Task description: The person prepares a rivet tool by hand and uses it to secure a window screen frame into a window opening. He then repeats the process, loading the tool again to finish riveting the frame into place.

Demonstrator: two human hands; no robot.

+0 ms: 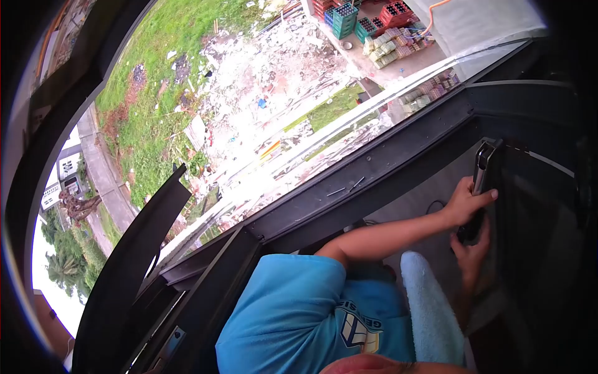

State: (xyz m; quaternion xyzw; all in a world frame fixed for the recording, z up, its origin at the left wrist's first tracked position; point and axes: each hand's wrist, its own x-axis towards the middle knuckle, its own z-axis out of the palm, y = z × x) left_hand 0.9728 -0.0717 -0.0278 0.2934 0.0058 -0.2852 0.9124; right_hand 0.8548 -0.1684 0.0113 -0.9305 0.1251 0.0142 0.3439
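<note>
My left hand [468, 202] is closed around a hand tool with a shiny metal upper body [481, 167] and a black lower end. The tool stands lengthwise against the dark metal panel, its metal end close to the frame's corner. Below, my right hand [474, 250] grips the black end between thumb and fingers. The exact kind of tool is more than I can tell. Along my chest hangs a light blue towel [430, 305], over a blue shirt [280, 311].
A dark metal frame beam [367, 159] crosses in front of me, with two thin metal pins [356, 183] on its ledge. Left stands a curved dark metal piece [140, 249]. Beyond and below lie rubble [280, 68], grass [146, 106], bottle crates [344, 20] and stacked bundles [389, 48].
</note>
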